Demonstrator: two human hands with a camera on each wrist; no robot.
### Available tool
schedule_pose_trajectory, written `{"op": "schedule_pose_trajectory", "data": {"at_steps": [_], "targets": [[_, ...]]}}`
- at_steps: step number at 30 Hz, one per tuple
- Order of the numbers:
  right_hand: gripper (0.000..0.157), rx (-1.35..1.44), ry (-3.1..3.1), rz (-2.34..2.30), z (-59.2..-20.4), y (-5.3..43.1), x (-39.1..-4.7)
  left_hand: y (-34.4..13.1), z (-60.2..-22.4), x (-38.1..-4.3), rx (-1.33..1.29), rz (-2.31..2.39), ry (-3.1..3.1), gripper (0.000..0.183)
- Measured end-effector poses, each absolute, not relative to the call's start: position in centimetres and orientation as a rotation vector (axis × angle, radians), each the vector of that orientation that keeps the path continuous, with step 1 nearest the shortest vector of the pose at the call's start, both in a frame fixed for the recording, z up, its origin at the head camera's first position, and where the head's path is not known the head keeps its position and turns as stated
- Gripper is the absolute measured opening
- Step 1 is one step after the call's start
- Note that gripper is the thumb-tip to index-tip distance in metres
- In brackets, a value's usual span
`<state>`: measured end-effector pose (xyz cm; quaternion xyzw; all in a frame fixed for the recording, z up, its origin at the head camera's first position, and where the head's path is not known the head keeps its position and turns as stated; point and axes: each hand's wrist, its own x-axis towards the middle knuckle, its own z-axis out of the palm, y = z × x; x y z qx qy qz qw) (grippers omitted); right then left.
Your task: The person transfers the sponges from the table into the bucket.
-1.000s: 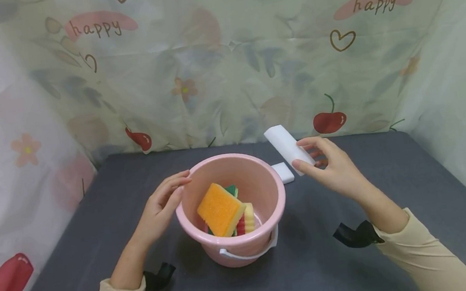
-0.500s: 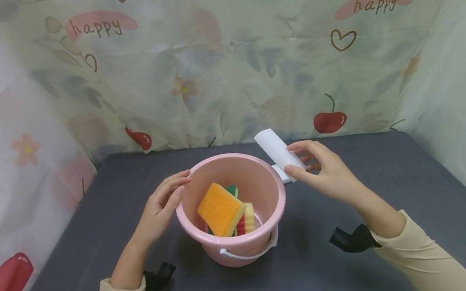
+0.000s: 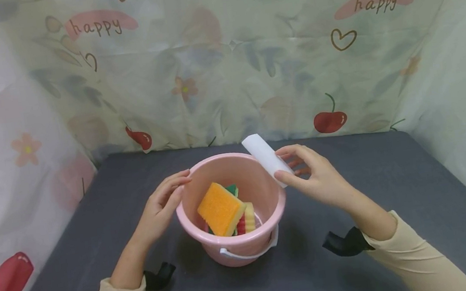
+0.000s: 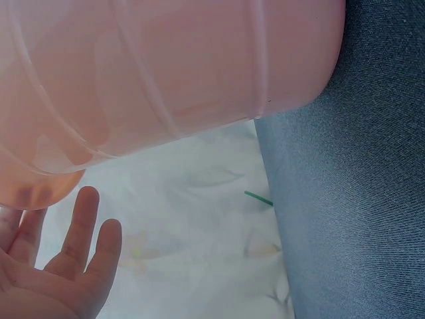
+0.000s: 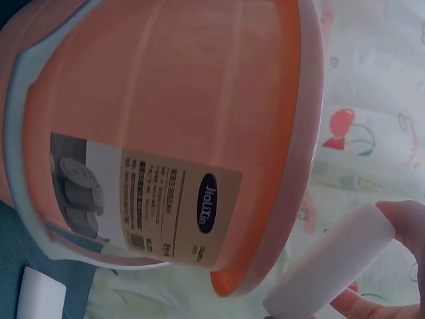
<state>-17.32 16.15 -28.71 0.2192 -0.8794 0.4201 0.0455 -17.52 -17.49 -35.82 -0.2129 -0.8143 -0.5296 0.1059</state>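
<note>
My right hand [image 3: 312,174] pinches a white oblong block, by its look a sponge [image 3: 266,158], between thumb and fingers. It tilts over the right back rim of a pink bucket [image 3: 237,251]. In the right wrist view the same white sponge [image 5: 330,262] appears just beyond the bucket's rim. On the bucket's left side, fingertips of my left hand [image 3: 160,210] touch the rim; the left wrist view shows the fingers fairly straight. Inside the bucket lie an orange sponge [image 3: 220,210], a green piece [image 3: 232,190] and a red and cream wavy piece [image 3: 246,219].
A second white block [image 5: 41,292] lies on the dark table [image 3: 345,277] by the bucket, hidden in the head view. The bucket's pale handle [image 3: 251,256] hangs down its front. Patterned cloth [image 3: 232,68] closes off the back and both sides.
My right hand has carried the white sponge left and slightly down, from right of the bucket to over its rim, covering the other white block. The left hand and bucket have stayed put.
</note>
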Motion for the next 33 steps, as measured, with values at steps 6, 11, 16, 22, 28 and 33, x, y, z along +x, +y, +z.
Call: {"op": "schedule_pose_trajectory", "data": {"at_steps": [6, 11, 16, 22, 28, 33], "targets": [[0.04, 0.699, -2.696, 1.317, -28.8, 15.4, -17.3, -17.5, -35.8, -17.5, -0.625, -1.555, -2.398, 0.029], [0.04, 0.737, -2.672, 1.337, -28.8, 14.9, -17.2, -17.4, -35.8, -17.6, -0.635, -1.559, -2.385, 0.029], [0.042, 0.762, -2.659, 1.34, -28.6, 14.5, -17.1, -17.4, -35.8, -17.6, -0.642, -1.562, -2.377, 0.029], [0.043, 0.763, -2.677, 1.326, -28.8, 14.0, -17.0, -17.5, -35.8, -17.6, -0.639, -1.563, -2.382, 0.029], [0.041, 0.79, -2.676, 1.311, -29.2, 13.7, -17.1, -17.5, -35.8, -17.6, -0.637, -1.565, -2.381, 0.029], [0.041, 0.795, -2.677, 1.29, -29.5, 13.4, -17.2, -17.4, -35.8, -17.6, -0.624, -1.57, -2.39, 0.029]]}}
